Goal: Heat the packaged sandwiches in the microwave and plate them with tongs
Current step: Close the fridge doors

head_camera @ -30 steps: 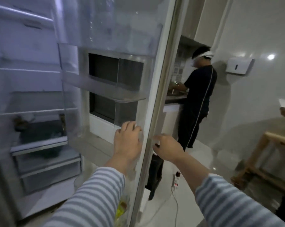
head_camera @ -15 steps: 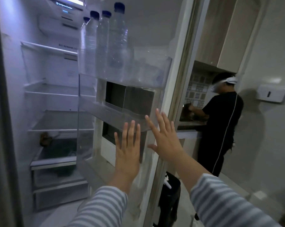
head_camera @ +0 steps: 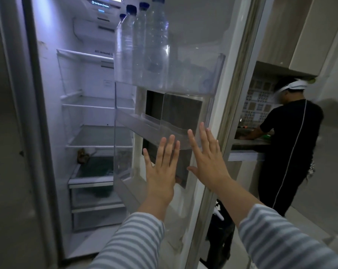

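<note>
both the left hand (head_camera: 162,167) and right hand (head_camera: 208,162) lie flat, fingers straight, against the fridge door (head_camera: 207,105) at 6 o'clock; no sandwiches visible, likely light and soft.

I see open fridge door (head_camera: 201,45), upper door shelf (head_camera: 208,74) carrying four clear water bottles (head_camera: 156,45) with blue caps, upright, packed side by side at its left end. Lower door shelf (head_camera: 144,131) below it, clear plastic. Inside fridge, glass shelves (head_camera: 98,136) stacked one above another; small brownish item (head_camera: 83,155) at left, on ledge above drawer (head_camera: 94,177), too dim to identify. Pale floor (head_camera: 309,220) at right.
</note>
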### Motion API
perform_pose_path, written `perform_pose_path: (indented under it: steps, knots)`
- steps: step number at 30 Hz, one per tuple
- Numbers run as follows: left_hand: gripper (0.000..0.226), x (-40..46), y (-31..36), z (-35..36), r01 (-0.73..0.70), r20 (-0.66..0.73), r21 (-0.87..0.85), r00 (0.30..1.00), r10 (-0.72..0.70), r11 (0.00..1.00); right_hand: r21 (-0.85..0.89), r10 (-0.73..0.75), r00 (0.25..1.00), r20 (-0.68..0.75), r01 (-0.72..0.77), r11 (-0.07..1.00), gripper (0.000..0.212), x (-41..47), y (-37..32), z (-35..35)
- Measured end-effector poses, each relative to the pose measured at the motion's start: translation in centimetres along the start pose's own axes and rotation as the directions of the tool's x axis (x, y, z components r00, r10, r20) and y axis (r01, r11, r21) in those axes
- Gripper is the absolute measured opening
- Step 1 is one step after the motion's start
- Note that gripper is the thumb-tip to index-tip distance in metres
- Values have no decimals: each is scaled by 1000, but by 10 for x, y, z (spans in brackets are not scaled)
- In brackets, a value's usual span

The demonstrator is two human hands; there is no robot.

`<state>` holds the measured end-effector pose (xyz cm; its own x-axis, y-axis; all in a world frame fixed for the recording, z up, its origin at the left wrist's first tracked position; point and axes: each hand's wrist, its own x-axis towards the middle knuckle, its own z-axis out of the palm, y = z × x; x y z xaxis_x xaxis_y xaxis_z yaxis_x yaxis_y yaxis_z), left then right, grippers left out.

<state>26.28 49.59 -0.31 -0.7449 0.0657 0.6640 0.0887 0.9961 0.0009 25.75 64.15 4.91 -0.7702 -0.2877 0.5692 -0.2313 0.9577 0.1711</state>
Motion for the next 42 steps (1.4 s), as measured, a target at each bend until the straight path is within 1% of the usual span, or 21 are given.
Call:
perform_pose_path:
  steps: [2,6,10,14,17,22,25,27,30,32,33,35,37,38,40,42]
  knots:
    - [140,-2,-9,-5,4,30,11,1000,-4,1000,-5,4,1000,17,-4,1000,126,0,-11,-3]
    - [132,-7,-34,-18,-15,99,13,995,13,1000,-11,10,1000,5,-10,1000,124,1,-39,-7]
    - [123,-13,-67,-30,-18,94,8,995,17,1000,-42,27,1000,-4,-27,999,124,4,-77,-14]
    - [122,-20,-109,-34,-22,80,12,997,21,1000,-62,25,1000,1,-25,998,118,10,-120,-21]
    - [124,-22,-144,-36,-16,55,25,998,14,1000,-81,4,1000,2,-4,997,113,15,-151,-25]
    - [123,-23,-206,-46,-3,100,79,995,-5,997,-112,-84,996,-7,83,990,102,26,-197,-27]
    - [117,-25,-236,-56,50,134,73,989,-60,996,-66,-142,981,-135,135,989,93,30,-226,-30]
    - [111,-31,-250,-62,60,168,46,983,-67,997,-36,-175,962,-210,171,985,76,30,-240,-33]
    - [95,-42,-256,-75,44,163,-68,986,-32,997,0,-189,929,-319,200,980,56,27,-254,-46]
    - [85,-47,-252,-81,6,125,-169,992,15,986,23,-146,914,-379,168,986,45,24,-257,-55]
    - [82,-48,-248,-82,-19,92,-245,995,42,969,45,-111,907,-405,141,989,44,23,-257,-59]
    - [81,-51,-239,-79,-82,-19,-399,997,81,913,100,-41,898,-439,94,991,49,23,-251,-61]
    - [84,-52,-228,-71,-151,-124,-448,987,106,881,153,26,905,-425,43,987,65,26,-240,-57]
    - [88,-52,-224,-67,-164,-147,-446,983,109,880,188,54,913,-404,25,982,73,29,-235,-55]
    - [98,-46,-220,-60,-116,-126,-446,990,66,888,256,72,944,-322,13,967,85,39,-226,-47]
    - [110,-40,-226,-53,-65,-118,-435,993,15,898,265,16,975,-223,45,963,92,53,-225,-38]
